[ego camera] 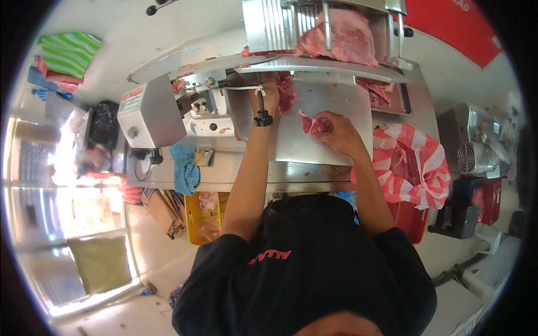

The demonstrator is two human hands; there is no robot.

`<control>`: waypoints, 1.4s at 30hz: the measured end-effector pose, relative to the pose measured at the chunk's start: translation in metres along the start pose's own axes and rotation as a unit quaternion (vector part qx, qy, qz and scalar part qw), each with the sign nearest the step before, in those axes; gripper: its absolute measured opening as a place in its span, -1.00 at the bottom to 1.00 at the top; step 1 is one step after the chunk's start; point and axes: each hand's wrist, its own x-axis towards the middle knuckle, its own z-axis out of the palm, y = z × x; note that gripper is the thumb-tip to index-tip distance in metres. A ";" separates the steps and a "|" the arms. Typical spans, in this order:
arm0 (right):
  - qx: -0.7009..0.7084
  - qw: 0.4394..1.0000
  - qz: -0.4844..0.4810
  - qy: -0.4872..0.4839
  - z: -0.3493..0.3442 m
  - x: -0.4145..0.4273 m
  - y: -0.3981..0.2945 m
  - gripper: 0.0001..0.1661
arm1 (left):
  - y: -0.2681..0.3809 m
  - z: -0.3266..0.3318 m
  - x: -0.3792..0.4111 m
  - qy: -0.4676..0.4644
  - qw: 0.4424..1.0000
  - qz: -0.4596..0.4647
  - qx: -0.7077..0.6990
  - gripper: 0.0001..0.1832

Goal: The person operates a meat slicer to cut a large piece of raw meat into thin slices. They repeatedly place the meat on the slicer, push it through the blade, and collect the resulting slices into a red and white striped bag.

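Observation:
Beneath the steel edge of a meat slicer, my left hand is beside a dark red piece of sliced meat. A black knob and rod partly cover that hand, and its fingers are hidden, so its grip does not show. My right hand pinches a small slice of raw meat above the slicer's flat steel plate. Small scraps of meat are scattered over the plate. On the slicer's carriage, behind metal bars, rests a large block of raw meat.
A metal tray with meat lies at the back right. Nearer stands a red-and-white striped plastic bag holding meat. A blue cloth hangs over the table's front edge. Below are a yellow crate and a red crate.

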 end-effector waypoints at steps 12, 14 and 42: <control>-0.203 0.965 -0.091 0.140 -0.009 -0.005 0.028 -0.60 | -0.032 -0.001 0.034 0.015 0.682 -0.259 -0.683 -0.76; -0.213 0.956 -0.130 0.157 0.002 0.011 0.016 -0.57 | -0.036 -0.010 0.032 0.025 0.715 -0.244 -0.655 -0.80; 0.285 0.958 0.023 -0.026 -0.025 0.018 0.003 -0.74 | 0.021 0.003 -0.017 -0.043 0.833 -0.321 -0.449 -0.74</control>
